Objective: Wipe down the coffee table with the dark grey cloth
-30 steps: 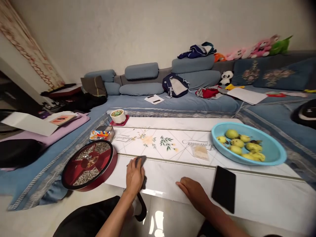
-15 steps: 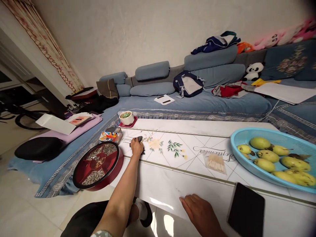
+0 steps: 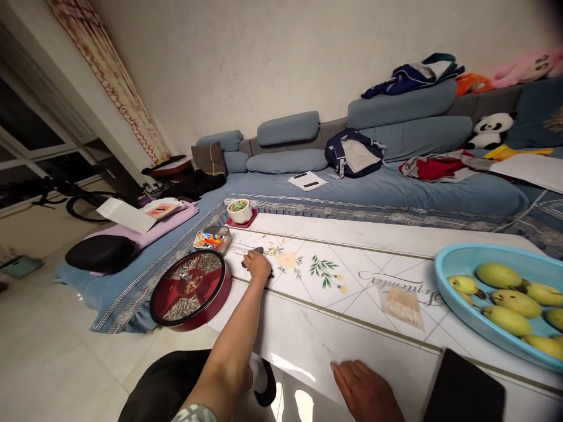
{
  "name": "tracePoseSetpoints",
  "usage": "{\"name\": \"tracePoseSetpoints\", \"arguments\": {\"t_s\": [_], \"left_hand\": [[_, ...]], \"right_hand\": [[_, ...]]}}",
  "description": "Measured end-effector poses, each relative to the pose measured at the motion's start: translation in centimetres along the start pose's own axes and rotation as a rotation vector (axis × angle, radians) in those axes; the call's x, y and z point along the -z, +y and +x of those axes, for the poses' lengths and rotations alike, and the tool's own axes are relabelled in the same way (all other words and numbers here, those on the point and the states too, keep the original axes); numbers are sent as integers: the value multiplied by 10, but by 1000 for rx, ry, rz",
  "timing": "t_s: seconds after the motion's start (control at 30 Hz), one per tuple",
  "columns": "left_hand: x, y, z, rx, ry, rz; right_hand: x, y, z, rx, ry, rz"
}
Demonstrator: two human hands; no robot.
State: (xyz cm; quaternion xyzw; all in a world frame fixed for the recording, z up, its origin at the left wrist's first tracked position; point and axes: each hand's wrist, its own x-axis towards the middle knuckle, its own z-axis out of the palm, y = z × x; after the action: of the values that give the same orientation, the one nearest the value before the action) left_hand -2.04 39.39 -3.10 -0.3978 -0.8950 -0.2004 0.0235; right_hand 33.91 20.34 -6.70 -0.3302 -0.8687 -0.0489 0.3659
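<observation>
L hand: [image 3: 257,264] arm stretched fwd over table [image 3: 308,328]; fingers bent & closed on dark obj. [image 3: 259,251], back of hand up.
Dark obj.: under L hand, on patterned centre band of table, betw. round tray [image 3: 226,287] & peach flower print [image 3: 288,259]; mostly covered, only dk edges show past fingers & palm, so can't tell what it is.
R hand: [image 3: 365,387] at near edge of table, well apart from L hand; fingers curled in, loosely closed, palm side hidden. Nearest thing: blk slab [image 3: 466,390], just to its right, lying flat, cut off by frame bottom.
Round tray: red w/ blk rim, L end of table, near L forearm; compartments w/ seeds [image 3: 182,309], more small bits in centre.
Far L corner: bright packet [image 3: 207,241] & clear box [image 3: 225,237] just behind tray; wht pot [image 3: 240,215] w/ green plant, upright on red mat [image 3: 252,219].
R end: blue basin [image 3: 440,261] w/ yellow-grn pears [image 3: 514,303]; clear pack of thin sticks [image 3: 404,305] lies flat near it.
Sofa: [image 3: 387,190] blue, beyond table; papers [image 3: 308,180], dk backpack [image 3: 360,155], panda toy [image 3: 491,130] on it.
</observation>
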Motion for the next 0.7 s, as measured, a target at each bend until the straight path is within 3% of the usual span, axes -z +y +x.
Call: {"name": "tracePoseSetpoints", "arguments": {"t_s": [0.07, 0.13, 0.2, 0.3, 0.37, 0.43, 0.57, 0.7], "left_hand": [[7, -1, -12, -9, -1, -11], [15, -17, -49, -39, 5, -23], [23, -46, -98, -92, 3, -41], [36, -98, -158, -297, -12, -105], [46, -130, -176, -436, -30, -149], [56, -156, -180, -469, -36, -167], [61, -186, -179, -400, 28, -197], [50, -207, -190, -465, -46, -351]], "right_hand": [[0, 1, -2, -13, -1, 19], [-1, 2, -5, -50, -10, 49], [-2, 3, -9, -143, -63, 103], [2, 1, -11, -390, -225, 193], [7, -3, -4, -567, -327, 257], [10, -15, 16, -679, -393, 377], [-8, -78, 95, -819, -453, 811], [-57, -187, 190, -1071, -601, 1457]]}}
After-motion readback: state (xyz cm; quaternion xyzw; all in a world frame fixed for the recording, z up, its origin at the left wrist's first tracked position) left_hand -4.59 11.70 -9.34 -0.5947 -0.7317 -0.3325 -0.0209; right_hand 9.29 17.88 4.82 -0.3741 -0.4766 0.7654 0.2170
